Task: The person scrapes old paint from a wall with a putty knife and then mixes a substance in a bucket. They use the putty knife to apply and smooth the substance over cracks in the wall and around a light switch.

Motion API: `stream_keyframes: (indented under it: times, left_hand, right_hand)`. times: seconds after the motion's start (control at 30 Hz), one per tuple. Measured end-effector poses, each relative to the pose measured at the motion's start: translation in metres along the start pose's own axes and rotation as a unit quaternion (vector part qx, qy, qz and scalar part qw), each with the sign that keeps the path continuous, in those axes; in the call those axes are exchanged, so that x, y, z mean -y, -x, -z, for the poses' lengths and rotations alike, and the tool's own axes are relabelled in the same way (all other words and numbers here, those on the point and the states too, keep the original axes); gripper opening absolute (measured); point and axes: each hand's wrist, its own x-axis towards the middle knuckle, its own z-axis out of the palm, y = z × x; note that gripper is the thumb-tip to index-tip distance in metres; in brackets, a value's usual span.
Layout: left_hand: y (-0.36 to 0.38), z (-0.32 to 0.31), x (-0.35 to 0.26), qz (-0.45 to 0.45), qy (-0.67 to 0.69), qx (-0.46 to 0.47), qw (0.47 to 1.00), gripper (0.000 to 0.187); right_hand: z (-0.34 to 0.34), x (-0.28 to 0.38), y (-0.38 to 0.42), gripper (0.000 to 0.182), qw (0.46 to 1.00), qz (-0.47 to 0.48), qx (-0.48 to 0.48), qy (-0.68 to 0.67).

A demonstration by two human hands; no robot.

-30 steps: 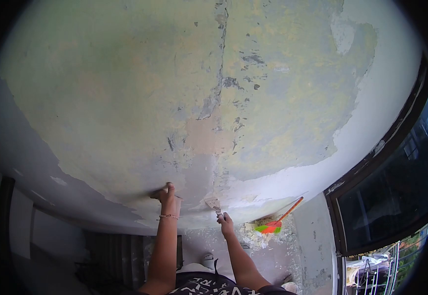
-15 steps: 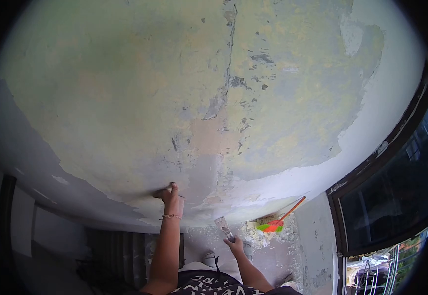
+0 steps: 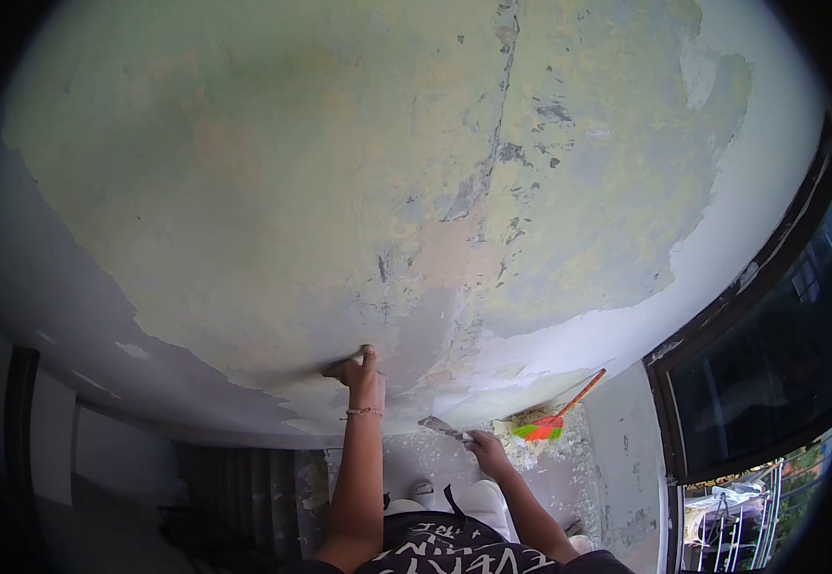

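Observation:
My left hand (image 3: 354,369) is up against the scraped wall (image 3: 272,239), thumb pointing upward and fingers curled into shadow. The flat pale edge (image 3: 380,385) of something shows beside its wrist, too little to name. Lower and to the right, my right hand (image 3: 484,448) grips a scraper (image 3: 443,428) by its handle. Its wide blade points left, close to the foot of the wall; whether it touches cannot be made out. Patchy green, grey and pinkish layers show on the wall, with a long crack (image 3: 502,115) running down its upper part.
An orange and green broom (image 3: 540,428) leans at the right corner, its head among paint flakes (image 3: 521,421) on the floor (image 3: 406,459). A dark-framed window (image 3: 751,402) stands to the right. Dark steps (image 3: 244,497) lie at lower left.
The view has shifted left, so the wall and both hands appear farther right. My right hand has turned the scraper from pointing up to pointing left. The left hand stays at the wall.

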Motion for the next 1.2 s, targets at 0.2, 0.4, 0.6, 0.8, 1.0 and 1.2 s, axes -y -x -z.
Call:
stream_keyframes:
  times: [0.2, 0.4, 0.6, 0.8, 1.0, 1.2]
  left_hand:
    - [0.015, -0.008, -0.037, 0.047, 0.034, 0.048, 0.997, 0.124]
    - [-0.017, 0.017, 0.032, 0.008, -0.029, -0.009, 1.0, 0.122]
    - [-0.006, 0.009, 0.02, -0.024, -0.016, -0.011, 1.0, 0.096]
    - [0.005, 0.003, -0.002, 0.009, -0.004, -0.015, 1.0, 0.093]
    - [0.002, 0.003, -0.002, 0.03, 0.021, -0.008, 0.999, 0.1]
    - [0.006, -0.006, -0.025, 0.044, 0.077, -0.004, 0.996, 0.131]
  right_hand:
    - [0.054, 0.027, -0.079, 0.025, 0.989, 0.044, -0.035, 0.135]
    - [0.067, 0.033, -0.11, 0.026, 0.963, 0.02, -0.101, 0.248]
    - [0.11, -0.012, -0.092, 0.024, 0.966, 0.001, -0.119, 0.23]
    - [0.137, -0.025, -0.078, 0.019, 0.97, 0.066, -0.127, 0.198]
    - [0.08, 0.056, -0.089, 0.023, 0.975, 0.088, -0.087, 0.187]
    - [0.081, 0.043, -0.103, 0.026, 0.967, 0.061, -0.158, 0.189]
